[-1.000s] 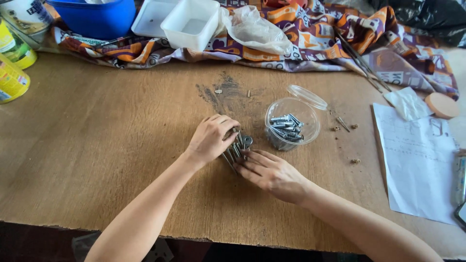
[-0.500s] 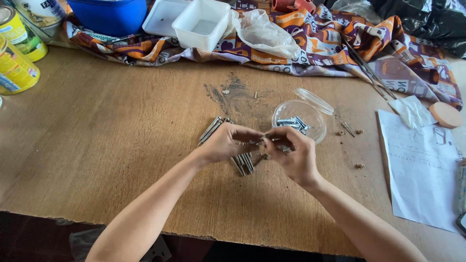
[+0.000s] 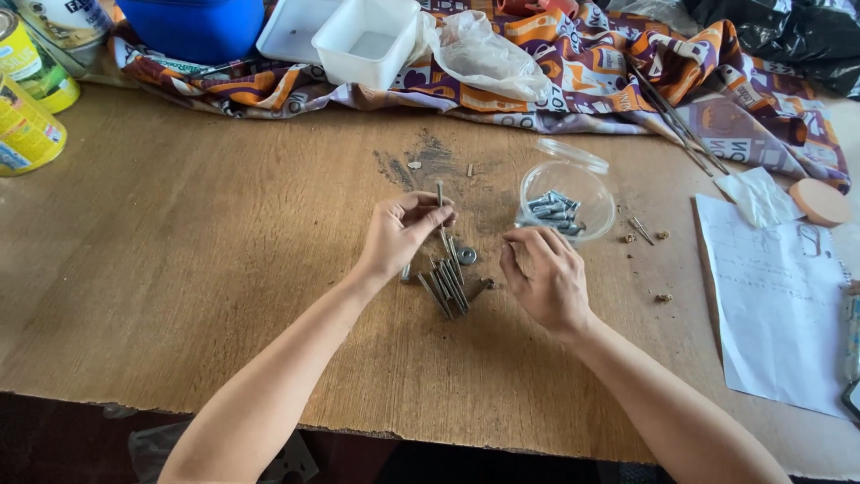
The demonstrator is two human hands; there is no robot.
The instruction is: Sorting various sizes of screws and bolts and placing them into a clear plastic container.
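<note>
while both forearms reach up from the near edge of the wooden bench (image 3: 179,269), the left hand (image 3: 399,237) pinches one long bolt (image 3: 440,195) between thumb and fingertips, the bolt standing nearly upright above the hand; the right hand (image 3: 545,278) hovers just beside it with fingers curled loosely, and i cannot tell whether it grips anything. between the two hands a small pile of bolts (image 3: 448,287) lies flat on the bench, with a round washer (image 3: 466,256) touching its far side. just beyond the right hand sits a clear plastic tub (image 3: 568,199) holding more short bolts, its clear lid (image 3: 573,154) leaning at the far rim. a patch of dark grit (image 3: 417,161) marks the wood beyond the left hand. to the right lies a white sheet of paper (image 3: 775,305). farther off, a patterned cloth (image 3: 582,72) runs along the back, carrying a white plastic box (image 3: 367,40) and a blue tub (image 3: 193,27); yellow cans (image 3: 27,125) stand at far left
</note>
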